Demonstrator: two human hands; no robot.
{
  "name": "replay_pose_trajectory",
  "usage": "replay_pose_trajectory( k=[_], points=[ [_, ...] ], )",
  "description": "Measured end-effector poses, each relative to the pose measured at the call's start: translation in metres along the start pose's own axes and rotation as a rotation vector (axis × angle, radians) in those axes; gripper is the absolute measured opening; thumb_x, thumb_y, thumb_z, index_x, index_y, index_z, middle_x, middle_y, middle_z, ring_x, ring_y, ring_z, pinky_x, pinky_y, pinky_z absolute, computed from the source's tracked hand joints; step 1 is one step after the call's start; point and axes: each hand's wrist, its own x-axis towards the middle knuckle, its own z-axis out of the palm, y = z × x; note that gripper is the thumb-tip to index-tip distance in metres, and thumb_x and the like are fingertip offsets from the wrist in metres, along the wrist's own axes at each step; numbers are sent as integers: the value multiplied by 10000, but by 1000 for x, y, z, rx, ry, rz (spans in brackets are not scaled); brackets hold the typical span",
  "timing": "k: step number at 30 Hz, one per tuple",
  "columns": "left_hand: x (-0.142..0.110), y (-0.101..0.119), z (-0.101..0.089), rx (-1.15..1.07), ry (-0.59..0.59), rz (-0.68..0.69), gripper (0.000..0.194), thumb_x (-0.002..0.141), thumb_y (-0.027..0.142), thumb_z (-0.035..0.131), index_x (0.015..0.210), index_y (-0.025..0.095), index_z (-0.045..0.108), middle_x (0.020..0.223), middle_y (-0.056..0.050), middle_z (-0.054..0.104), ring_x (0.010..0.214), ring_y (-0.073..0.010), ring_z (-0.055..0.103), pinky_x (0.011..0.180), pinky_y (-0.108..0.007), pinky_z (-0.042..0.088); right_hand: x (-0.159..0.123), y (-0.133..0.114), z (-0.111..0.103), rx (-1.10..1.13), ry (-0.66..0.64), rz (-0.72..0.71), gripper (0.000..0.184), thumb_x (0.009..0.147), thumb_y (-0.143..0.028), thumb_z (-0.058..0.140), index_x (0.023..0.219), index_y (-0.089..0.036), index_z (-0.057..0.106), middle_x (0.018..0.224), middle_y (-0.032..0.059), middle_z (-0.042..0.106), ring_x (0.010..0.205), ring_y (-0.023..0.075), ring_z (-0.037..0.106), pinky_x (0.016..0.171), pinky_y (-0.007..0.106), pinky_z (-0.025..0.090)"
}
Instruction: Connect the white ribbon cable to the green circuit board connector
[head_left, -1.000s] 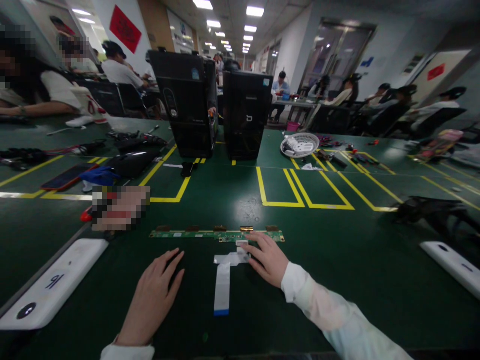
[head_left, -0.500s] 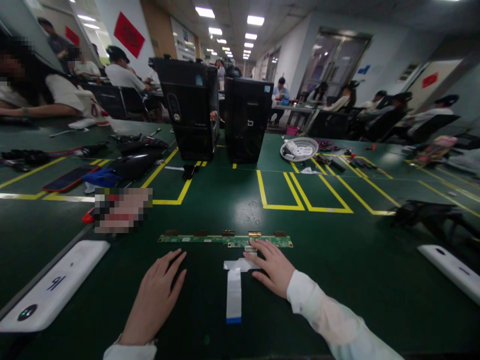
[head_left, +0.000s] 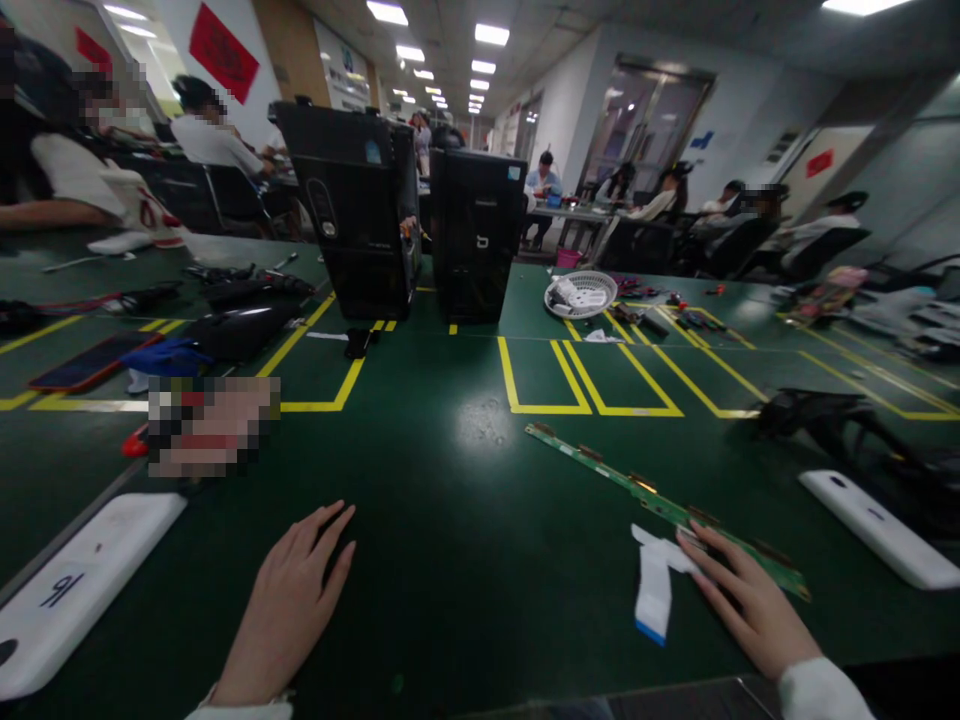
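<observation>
A long narrow green circuit board (head_left: 600, 468) lies slanted on the table, its far end up and to the left. My right hand (head_left: 750, 595) rests over its nearer half, fingers stretched out and fingertips touching the board by the connector. From that spot a white flat ribbon cable (head_left: 654, 592) with a blue end extends towards me, beside my fingers. Its join with the board is partly hidden. On the bare tabletop to the left lies my left hand (head_left: 289, 590), palm down, fingers apart and holding nothing.
The green table (head_left: 450, 560) carries yellow tape rectangles. Two black computer cases (head_left: 480, 240) stand at the back, with a white basket (head_left: 581, 296) to their right. White devices lie at left (head_left: 90, 590) and right (head_left: 877, 530). People sit at tables beyond.
The circuit board and ribbon cable have slid right with my right hand, and the board has turned from level to slanted. My left hand stays on the tabletop. The view has shifted slightly.
</observation>
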Motion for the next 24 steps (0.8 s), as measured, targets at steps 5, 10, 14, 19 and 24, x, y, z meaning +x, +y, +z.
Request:
replay_pose_trajectory(
  k=[5,10,14,19,24],
  points=[
    [2,2,-1,2,11,16,539,915,472,358,1302,151,553,1335,-150,553,1220,-311,521,1031,-519,415,-31,24,2,-91,112,183,559,923,-522,316,1240,-186,631,1341,144,525,1223,312,519,1032,499,426],
    [0,0,-1,-4,-16,-10,543,914,483,357,1327,177,533,1354,-138,541,1227,-312,514,1010,-532,430,-30,16,12,-229,103,332,620,914,-533,247,1298,-177,578,1302,163,533,1232,322,505,1019,487,429],
    [0,0,-1,-5,-35,-19,544,915,481,357,1332,175,528,1366,-141,530,1235,-316,507,1006,-535,433,-19,11,14,-332,58,479,699,887,-589,217,1312,-162,572,1252,184,555,1146,349,560,972,482,456],
    [-1,-1,1,13,-31,-6,546,919,474,355,1335,164,525,1369,-146,527,1239,-316,505,1022,-535,419,4,26,13,-359,4,609,742,860,-633,219,1324,-165,561,1225,186,575,1122,363,563,961,489,445],
    [-1,-3,2,14,-31,-1,545,920,476,363,1337,163,522,1375,-148,521,1242,-320,502,1018,-537,421,34,55,11,-328,26,681,738,848,-637,229,1302,-173,579,1219,201,583,1099,398,559,920,548,442]
  ],
)
